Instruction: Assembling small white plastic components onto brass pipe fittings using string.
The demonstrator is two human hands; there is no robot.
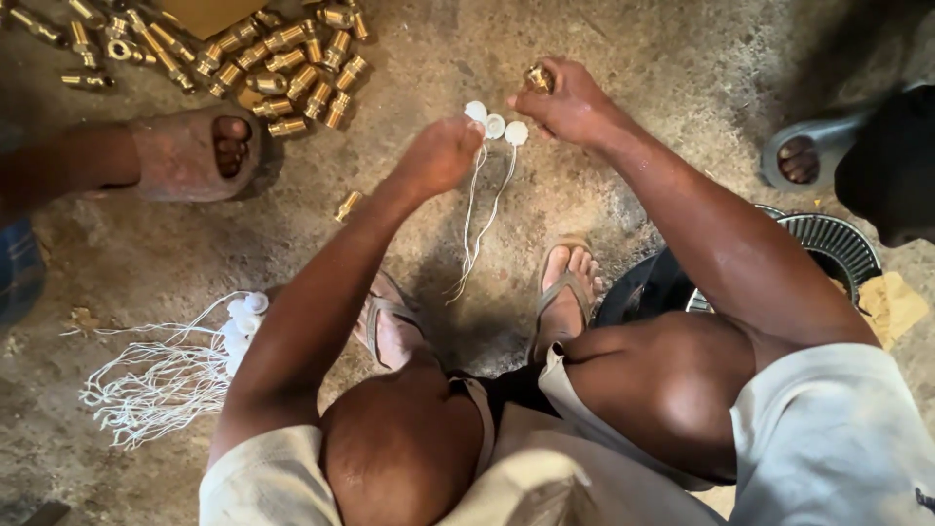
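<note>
My left hand (440, 154) is closed around several small white round caps (495, 125) whose white strings (477, 229) hang down toward the floor. My right hand (570, 102) pinches a small brass fitting (538, 78) just right of those caps. Both hands are held out over the concrete floor, above my sandalled feet (567, 292). A bundle of more white caps with strings (185, 360) lies on the floor to my left, beside my left arm.
A heap of brass fittings (263, 63) lies at the top left, and one loose fitting (347, 206) sits below it. Another person's sandalled foot (195, 151) rests near the heap; a second foot (808, 151) is at right. A ribbed round metal part (833, 244) stands by my right knee.
</note>
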